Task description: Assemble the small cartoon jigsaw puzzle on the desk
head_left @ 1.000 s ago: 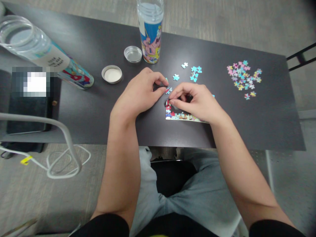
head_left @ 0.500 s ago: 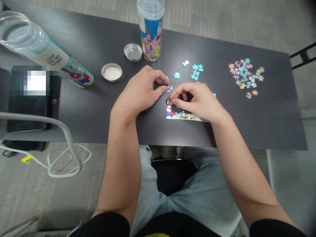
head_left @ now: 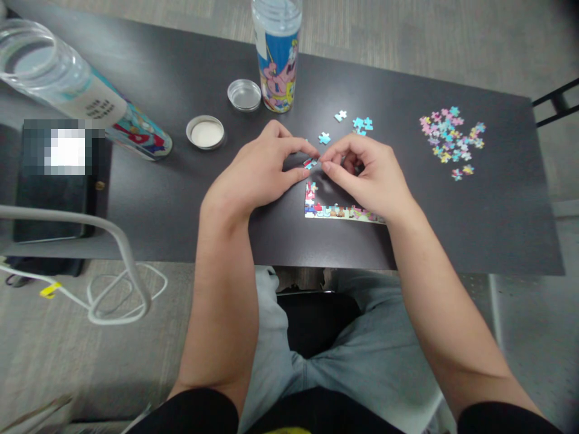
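My left hand [head_left: 265, 169] comes in from the left, its thumb and forefinger closed about a small red and teal puzzle piece [head_left: 310, 163]. My right hand [head_left: 368, 175] is pinched, its fingertips meeting the left forefinger just right of that piece; whatever lies in the pinch is hidden. Below both hands is a joined L-shaped puzzle border [head_left: 335, 211], with a left side and a bottom row. The right hand covers part of it. Beyond the hands lie a loose blue piece [head_left: 324, 138], a blue and white piece [head_left: 341, 116] and a small blue cluster [head_left: 362, 125].
A pile of mixed puzzle pieces [head_left: 452, 135] lies on the right of the dark table [head_left: 497, 223]. A cartoon-printed clear tube [head_left: 279, 66] stands at the back; another tube [head_left: 113, 111] is at left. Two round lids [head_left: 244, 95] sit between them. A white cable [head_left: 113, 235] crosses the left front.
My right hand has moved up from the left side of the border to meet the left fingertips, uncovering more of the border. My left fingers have shifted slightly right around the piece.
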Motion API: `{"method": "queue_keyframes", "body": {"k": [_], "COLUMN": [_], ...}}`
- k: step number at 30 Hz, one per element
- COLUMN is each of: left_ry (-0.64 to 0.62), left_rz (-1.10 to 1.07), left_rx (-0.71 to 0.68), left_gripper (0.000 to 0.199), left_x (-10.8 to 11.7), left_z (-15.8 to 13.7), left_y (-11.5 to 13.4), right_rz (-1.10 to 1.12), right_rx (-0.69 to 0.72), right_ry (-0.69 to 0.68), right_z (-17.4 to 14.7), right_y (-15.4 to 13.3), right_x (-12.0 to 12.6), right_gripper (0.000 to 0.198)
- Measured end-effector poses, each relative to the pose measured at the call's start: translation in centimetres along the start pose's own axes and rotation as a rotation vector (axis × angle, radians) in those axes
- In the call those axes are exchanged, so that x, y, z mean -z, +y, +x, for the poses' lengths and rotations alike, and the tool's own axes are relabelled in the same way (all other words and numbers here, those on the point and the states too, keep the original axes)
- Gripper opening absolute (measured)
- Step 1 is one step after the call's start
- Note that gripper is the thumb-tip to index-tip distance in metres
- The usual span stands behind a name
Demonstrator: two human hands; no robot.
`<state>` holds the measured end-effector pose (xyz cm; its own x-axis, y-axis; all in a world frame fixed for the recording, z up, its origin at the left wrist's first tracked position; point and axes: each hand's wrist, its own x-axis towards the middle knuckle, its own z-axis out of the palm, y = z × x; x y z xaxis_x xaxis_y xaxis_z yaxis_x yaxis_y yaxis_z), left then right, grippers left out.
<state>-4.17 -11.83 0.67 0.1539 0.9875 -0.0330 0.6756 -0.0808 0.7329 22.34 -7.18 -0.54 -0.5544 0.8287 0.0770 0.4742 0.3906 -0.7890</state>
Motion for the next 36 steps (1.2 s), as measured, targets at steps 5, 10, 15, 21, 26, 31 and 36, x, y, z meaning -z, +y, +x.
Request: {"method": "queue_keyframes", "body": {"k": [5, 10, 15, 21, 26, 31, 36], "left_ry": [0.012, 0.047, 0.075, 0.084, 0.103, 0.095, 0.090], "left_rz": [0.000, -0.003, 0.026, -0.121, 0.004, 0.009, -0.139], "left_rx": [0.003, 0.014, 0.014, 0.052, 0.050, 0.036, 0.026], "left_gripper": [0.032, 0.029, 0.023, 0.019, 0.024, 0.018, 0.014], "left_x": [0.0, -0.3, -0.4, -0.4, -0.4, -0.3, -0.4], "left_z": [0.0, 0.1, 0.3, 0.1, 0.3, 0.2, 0.2], "left_y": [0.1, 0.0, -0.2, 0.5, 0.5, 0.5, 0.5], "right_rz": [-0.005, -0.003, 0.019, 0.007, 0.017, 0.066, 0.073], "right_rx": [-0.007, -0.007, -0.021, -0.025, -0.004, 0.068, 0.105], "right_ry": [0.040, 0.038, 0.034, 0.026, 0.022, 0.093, 0.103], "right_z": [0.0, 0.0, 0.1, 0.1, 0.1, 0.3, 0.4], "right_y": [0.5, 0.4, 0.4, 0.5, 0.7, 1.5, 1.8], "right_x": [-0.1, -0.1, 0.0, 0.0, -0.1, -0.9, -1.1], "right_gripper": [0.038, 0.032, 0.030, 0.032, 0.028, 0.027, 0.019]}}
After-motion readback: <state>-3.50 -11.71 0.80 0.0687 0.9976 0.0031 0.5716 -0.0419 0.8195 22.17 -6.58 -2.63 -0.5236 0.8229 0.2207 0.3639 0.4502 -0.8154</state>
